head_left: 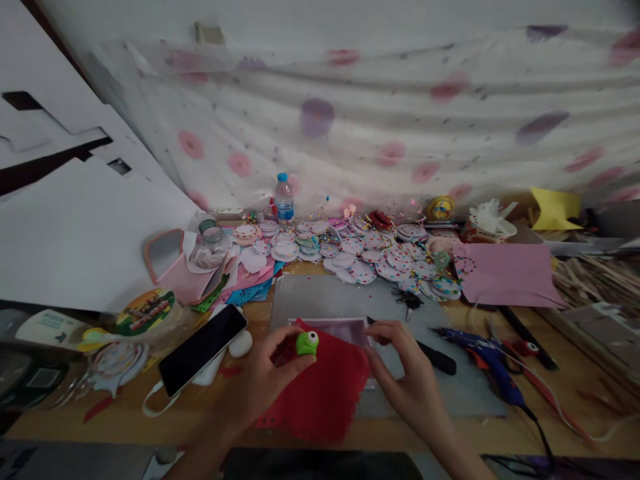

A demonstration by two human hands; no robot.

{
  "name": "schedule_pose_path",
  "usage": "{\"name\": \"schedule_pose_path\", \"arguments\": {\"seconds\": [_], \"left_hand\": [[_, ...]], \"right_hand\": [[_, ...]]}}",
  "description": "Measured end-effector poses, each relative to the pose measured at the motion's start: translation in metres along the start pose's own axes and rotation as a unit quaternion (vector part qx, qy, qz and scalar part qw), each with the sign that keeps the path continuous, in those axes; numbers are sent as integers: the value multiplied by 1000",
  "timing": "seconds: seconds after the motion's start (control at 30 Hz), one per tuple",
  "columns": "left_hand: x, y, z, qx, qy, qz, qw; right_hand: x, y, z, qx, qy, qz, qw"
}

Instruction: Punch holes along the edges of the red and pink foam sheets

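Observation:
Between the thumb and fingers of my left hand (274, 363) is a small green piece with a round white eye (307, 343). Under and beside it hangs a red sheet (327, 393), its top corner near my left fingertips. My right hand (403, 360) has its thumb and index finger apart at the sheet's right edge; whether it touches the sheet is hard to tell. Behind the sheet a shallow clear tray (350, 325) lies on the grey cutting mat (300, 293). A black-handled knife (437, 358) lies just right of my right hand.
Many dotted white discs (363, 257) are piled behind the mat, with a water bottle (285, 199) at the back. A phone (203, 350) lies left. To the right are a blue glue gun (493, 367) with its cord and a pink sheet (510, 275).

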State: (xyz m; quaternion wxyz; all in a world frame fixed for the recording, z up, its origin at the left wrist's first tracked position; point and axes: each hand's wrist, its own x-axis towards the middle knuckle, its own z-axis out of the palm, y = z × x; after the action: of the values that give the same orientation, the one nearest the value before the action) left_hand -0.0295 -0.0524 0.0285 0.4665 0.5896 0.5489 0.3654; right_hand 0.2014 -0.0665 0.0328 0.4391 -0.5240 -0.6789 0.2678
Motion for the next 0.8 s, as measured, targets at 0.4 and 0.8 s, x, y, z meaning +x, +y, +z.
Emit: {"name": "schedule_pose_path", "arguments": {"seconds": [0.4, 0.8], "left_hand": [[-6, 14, 4, 77, -37, 40, 996], [19, 8, -4, 37, -155, -11, 987]], "right_hand": [[22, -12, 31, 283, -207, 78, 933], [49, 11, 18, 456, -156, 335, 809]]}}
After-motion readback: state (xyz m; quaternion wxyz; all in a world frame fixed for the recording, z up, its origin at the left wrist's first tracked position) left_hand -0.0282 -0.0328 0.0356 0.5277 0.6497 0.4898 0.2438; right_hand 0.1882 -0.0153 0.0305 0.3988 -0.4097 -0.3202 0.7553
